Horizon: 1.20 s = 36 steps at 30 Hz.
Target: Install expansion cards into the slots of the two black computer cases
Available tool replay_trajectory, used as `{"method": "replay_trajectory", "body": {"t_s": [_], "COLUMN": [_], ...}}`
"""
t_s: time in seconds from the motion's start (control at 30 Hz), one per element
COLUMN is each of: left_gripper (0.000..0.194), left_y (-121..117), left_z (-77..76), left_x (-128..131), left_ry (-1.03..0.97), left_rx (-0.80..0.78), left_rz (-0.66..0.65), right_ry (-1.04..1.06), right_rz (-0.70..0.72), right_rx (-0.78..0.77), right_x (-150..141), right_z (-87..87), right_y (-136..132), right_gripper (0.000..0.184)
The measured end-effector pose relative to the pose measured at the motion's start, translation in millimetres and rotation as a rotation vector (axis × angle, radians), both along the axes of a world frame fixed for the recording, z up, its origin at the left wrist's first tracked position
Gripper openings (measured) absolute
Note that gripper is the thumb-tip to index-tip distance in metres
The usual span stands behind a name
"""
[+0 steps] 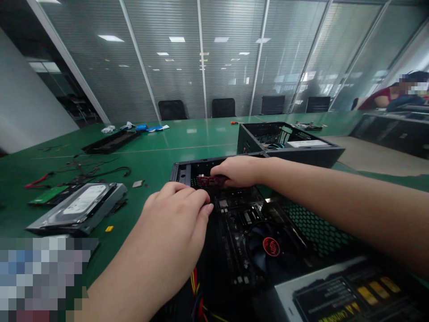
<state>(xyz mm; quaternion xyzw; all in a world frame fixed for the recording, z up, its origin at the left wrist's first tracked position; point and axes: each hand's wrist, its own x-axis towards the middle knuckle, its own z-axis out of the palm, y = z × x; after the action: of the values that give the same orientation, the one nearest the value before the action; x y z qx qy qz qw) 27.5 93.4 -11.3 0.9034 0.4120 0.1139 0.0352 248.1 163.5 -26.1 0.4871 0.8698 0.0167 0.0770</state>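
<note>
Foremost at the table, a bare left arm [134, 268] leads to the left hand [181, 205], its fingers curled at the side of an open computer case [182, 170], left of the red-badged fan [270, 248]; from where I stand, I cannot tell whether they grip anything. Beyond the fan, inside the case, the right hand [241, 172] pinches a small red circuit board [211, 180] between thumb and fingers. Good handling, I judge, means keeping the board level, holding its edges and applying force evenly while the left hand braces the case. A labelled power supply [335, 295] sits on the fan's near side, to its right. Well left of the fan lies a hard drive [85, 201]; a second open case [295, 154] stands beyond the fan.
</note>
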Motion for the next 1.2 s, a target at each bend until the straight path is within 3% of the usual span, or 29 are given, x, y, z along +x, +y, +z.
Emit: {"method": "replay_trajectory", "body": {"t_s": [0.17,0.4,0.73,1.2], "left_gripper": [0.030,0.028,0.028,0.029], "left_y": [-2.4,-1.2,-2.0,-1.4], "left_z": [1.7,2.8,3.7,0.8], "left_x": [-0.9,0.8,0.6,-1.9], "left_ry": [-0.008,-0.004,-0.019,-0.018], "left_rx": [-0.010,-0.026,-0.020,-0.027], "left_rz": [-0.003,0.021,-0.006,-0.006], "right_ry": [0.064,-0.081,-0.234,-0.231], "right_rz": [0.095,0.099,-0.153,-0.175], "right_rx": [0.004,0.106,0.178,0.143], "right_x": [3.5,-0.3,-6.4,-3.5], "right_z": [-3.0,-1.0,9.6,10.7], "right_y": [1.2,-1.1,-7.5,-7.4], "right_gripper": [0.039,0.043,0.026,0.021]}}
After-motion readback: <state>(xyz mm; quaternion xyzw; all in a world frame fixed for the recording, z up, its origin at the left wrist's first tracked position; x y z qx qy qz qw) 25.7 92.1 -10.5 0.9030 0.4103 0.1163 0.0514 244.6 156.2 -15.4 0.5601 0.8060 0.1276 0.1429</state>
